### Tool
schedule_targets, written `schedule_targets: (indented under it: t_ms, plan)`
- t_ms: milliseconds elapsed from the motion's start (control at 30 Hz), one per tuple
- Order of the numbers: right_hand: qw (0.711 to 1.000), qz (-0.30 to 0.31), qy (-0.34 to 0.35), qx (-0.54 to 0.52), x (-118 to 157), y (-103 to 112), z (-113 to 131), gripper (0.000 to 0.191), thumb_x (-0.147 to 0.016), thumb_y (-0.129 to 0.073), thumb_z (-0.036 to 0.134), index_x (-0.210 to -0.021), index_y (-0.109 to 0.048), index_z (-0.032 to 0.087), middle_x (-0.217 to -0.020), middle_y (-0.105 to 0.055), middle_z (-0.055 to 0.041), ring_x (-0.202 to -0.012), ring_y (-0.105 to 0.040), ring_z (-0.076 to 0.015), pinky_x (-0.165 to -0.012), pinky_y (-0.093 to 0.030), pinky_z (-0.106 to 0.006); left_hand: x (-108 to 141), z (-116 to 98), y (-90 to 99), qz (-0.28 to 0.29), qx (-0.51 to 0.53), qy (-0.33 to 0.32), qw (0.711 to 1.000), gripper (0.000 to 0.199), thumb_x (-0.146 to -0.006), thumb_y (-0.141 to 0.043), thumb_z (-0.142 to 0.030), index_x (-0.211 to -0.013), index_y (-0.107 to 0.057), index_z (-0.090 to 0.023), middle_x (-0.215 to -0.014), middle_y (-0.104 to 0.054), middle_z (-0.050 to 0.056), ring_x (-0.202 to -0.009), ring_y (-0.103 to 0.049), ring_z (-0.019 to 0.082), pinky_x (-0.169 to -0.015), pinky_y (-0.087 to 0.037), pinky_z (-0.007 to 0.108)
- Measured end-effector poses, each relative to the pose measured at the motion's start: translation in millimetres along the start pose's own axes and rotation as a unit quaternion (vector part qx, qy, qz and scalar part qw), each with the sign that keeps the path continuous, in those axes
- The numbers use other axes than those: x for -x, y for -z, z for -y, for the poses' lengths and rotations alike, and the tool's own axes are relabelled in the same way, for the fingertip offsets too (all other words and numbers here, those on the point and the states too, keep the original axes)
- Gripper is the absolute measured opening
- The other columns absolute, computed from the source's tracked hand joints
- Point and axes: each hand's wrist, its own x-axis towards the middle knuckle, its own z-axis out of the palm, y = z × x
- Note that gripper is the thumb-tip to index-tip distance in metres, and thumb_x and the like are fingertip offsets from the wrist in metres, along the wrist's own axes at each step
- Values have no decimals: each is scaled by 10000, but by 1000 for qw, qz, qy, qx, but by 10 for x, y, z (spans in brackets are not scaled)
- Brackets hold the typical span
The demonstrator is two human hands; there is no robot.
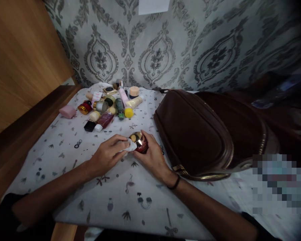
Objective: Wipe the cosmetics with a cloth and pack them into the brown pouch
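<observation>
Head view, as relayed to me at a distance: my left hand [111, 152] pinches a crumpled white wipe [131, 145] and presses it to the gold lid of a dark red cosmetic jar [141, 143]; my right hand [152, 152] grasps this jar from its right side, fingers curled round it, above the printed white cloth [90, 204], near the centre. A dark band [175, 182] circles the right wrist. Beyond the hands, toward the patterned wall [127, 43], lies a loose cluster of toiletries: a pink case [67, 111] at its left end, a second red jar [84, 107] with a gold lid, a black square cap [89, 126] beside a dark red bottle [106, 119] with a white cap, a green bottle [119, 107], a yellow cap [128, 112], a cream tube [134, 101] and a peach-lidded jar [134, 92]. To the right of the hands I see a brown leather bag [190, 130] with gold-toned zips; a pixelated patch at the far right is unreadable. A wooden panel [25, 50] borders the left.
</observation>
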Motion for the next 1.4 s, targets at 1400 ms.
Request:
schedule_targets:
  t_ms: [1400]
  plan:
    - [966,107,-12,-235,18,12,26,633,-694,-848,373,-1235,-559,217,-1266,-659,-114,-1165,-646,-266,-1043,-509,-446,-161,235,56,20,432,467,771,417,-684,-809,-479,-921,-669,-166,-774,-662,14,-623,-599,117,-522,-468,204]
